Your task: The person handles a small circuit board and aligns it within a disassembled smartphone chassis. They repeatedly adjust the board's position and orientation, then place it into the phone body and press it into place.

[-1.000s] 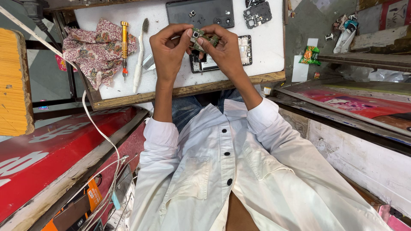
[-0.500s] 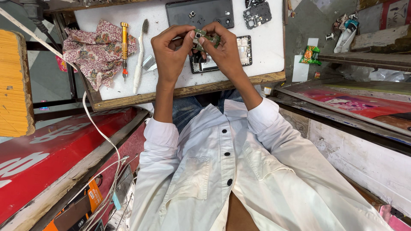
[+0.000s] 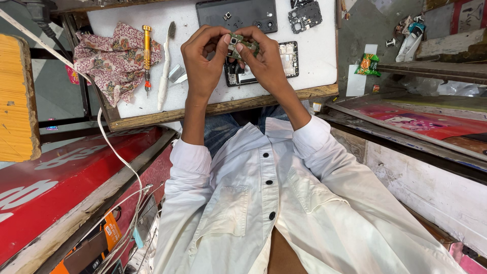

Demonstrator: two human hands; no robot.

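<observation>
Two hands: both pinch one small green circuit board (image 3: 242, 45) above the white work board (image 3: 314, 61).
Cloth (image 3: 114, 61): patterned, far left.
Screwdriver (image 3: 147, 56): yellow-handled, lying on the cloth.
Brush (image 3: 165, 71): white, beside it.
Left hand (image 3: 203, 61): fingertips closed on the board's left end.
Right hand (image 3: 266, 63): gripping its right end.
Opened phone (image 3: 286, 58): directly beneath.

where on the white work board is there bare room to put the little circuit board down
The widest bare patch of the white board lies along its right edge, right of the opened phone frame. A narrower strip runs along the front wooden edge between the white brush and the left hand. The far middle is crowded by the dark back cover; the left by the patterned cloth and screwdriver.
</observation>
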